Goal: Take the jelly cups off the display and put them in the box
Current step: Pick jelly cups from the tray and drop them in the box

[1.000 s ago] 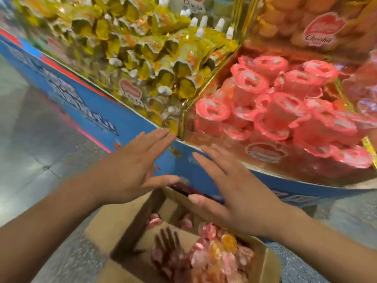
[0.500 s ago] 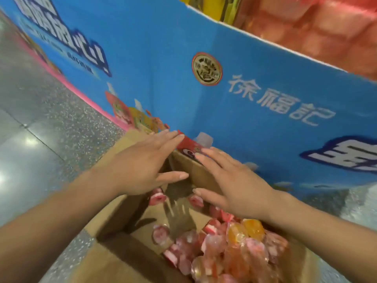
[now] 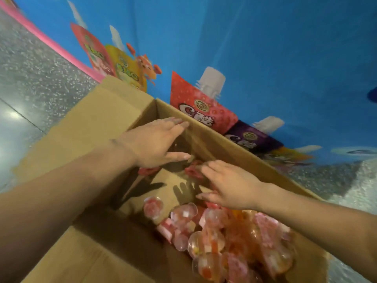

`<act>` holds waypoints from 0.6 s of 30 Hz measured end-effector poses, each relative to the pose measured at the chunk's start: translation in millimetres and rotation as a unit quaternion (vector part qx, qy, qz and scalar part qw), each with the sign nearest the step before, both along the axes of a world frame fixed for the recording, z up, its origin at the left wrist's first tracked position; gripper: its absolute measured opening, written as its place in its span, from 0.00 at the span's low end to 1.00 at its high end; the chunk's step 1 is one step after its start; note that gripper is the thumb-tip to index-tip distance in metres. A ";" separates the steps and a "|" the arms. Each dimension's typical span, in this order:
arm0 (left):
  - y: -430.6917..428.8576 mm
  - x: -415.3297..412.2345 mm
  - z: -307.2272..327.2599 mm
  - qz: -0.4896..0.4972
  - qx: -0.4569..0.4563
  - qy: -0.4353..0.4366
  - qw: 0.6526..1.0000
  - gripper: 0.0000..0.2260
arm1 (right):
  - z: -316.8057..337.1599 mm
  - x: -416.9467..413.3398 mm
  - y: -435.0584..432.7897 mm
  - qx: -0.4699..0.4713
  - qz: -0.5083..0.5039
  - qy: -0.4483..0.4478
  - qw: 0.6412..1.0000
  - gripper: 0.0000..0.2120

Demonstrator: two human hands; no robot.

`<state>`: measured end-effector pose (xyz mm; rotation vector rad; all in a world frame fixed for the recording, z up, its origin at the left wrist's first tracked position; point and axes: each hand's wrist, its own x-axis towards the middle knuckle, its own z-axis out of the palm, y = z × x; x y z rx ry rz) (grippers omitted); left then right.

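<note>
View: head camera, looking down into the carton.
Left hand pose: the left hand point(image 3: 155, 144) reached in from the lower left, palm down, over the far left corner of the box point(image 3: 234, 144).
Left hand grip: fingers straight and close together, thumb spread; it held nothing.
Right hand pose: the right hand point(image 3: 230, 184) reached in from the lower right, palm down, lower than the left and over the box interior.
Right hand grip: fingers extended and slightly fanned; it held nothing.
Loose cups: two red jelly cups point(image 3: 192, 172) were below and between the hands, near the far wall; blurred, so whether they were at rest could not be told.
Jelly cups: a heap of pink and orange cups point(image 3: 214, 237), clear rounded plastic with foil lids, lay at the near right of the box.
Box material: plain brown corrugated cardboard, flaps open outward.
Display: a glossy blue panel point(image 3: 265, 48) printed with drink pouches stood just behind the box.
Floor: grey speckled tiles point(image 3: 30, 64).
</note>
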<state>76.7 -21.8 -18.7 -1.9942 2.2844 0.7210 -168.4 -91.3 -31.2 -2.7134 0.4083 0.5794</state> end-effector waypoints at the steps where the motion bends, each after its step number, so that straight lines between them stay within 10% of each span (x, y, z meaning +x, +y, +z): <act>1: 1.7 -1.1 -4.4 0.006 0.007 0.006 1.000 0.48 | -5.0 -1.2 4.5 0.006 0.004 0.011 1.000 0.34; 18: 8.9 -10.4 -20.1 0.050 0.017 0.041 0.998 0.40 | -99.1 -12.4 64.6 0.062 0.017 0.178 0.982 0.35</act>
